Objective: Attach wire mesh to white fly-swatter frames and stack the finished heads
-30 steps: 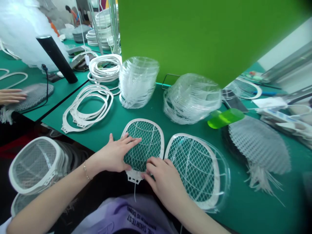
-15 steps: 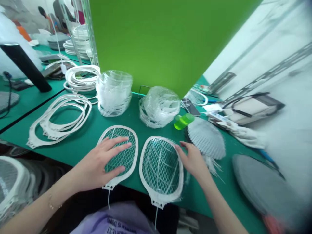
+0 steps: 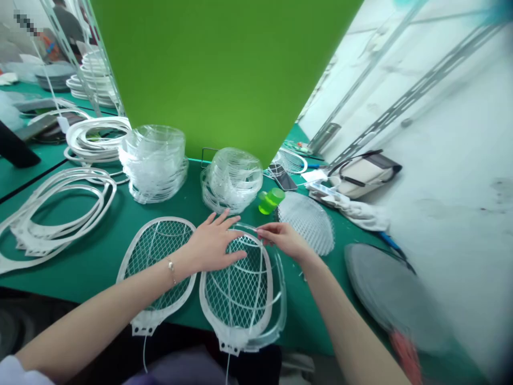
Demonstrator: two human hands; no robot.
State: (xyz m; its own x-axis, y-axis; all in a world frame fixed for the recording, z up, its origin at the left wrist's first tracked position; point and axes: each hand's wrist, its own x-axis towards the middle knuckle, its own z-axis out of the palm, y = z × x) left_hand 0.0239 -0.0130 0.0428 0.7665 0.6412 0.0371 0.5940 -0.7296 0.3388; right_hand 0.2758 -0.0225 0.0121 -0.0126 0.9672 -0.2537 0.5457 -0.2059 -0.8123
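Two white racket frames with mesh lie side by side at the table's front edge: the left racket frame (image 3: 131, 251) and the right racket frame (image 3: 203, 299). A clear plastic ring (image 3: 284, 299) with thin cross ribs lies askew over the right one, shifted to its right. My right hand (image 3: 286, 239) pinches the ring's top edge between thumb and fingers. My left hand (image 3: 218, 243), fingers spread, is over the upper left of the right racket frame; whether it touches is unclear. A thin white wire hangs from each racket's neck.
Behind are two stacks of clear rings (image 3: 154, 166) (image 3: 232, 179) and a green bottle (image 3: 271, 201). White frames (image 3: 60, 208) pile up left. Mesh sheets (image 3: 308, 222) and a grey mesh stack (image 3: 385, 289) lie right. A green panel (image 3: 220, 69) closes off the back.
My left hand has moved right, from the left racket to the right one. My right hand has closed on the clear ring's edge, and the ring now sits farther right. The view has shifted right.
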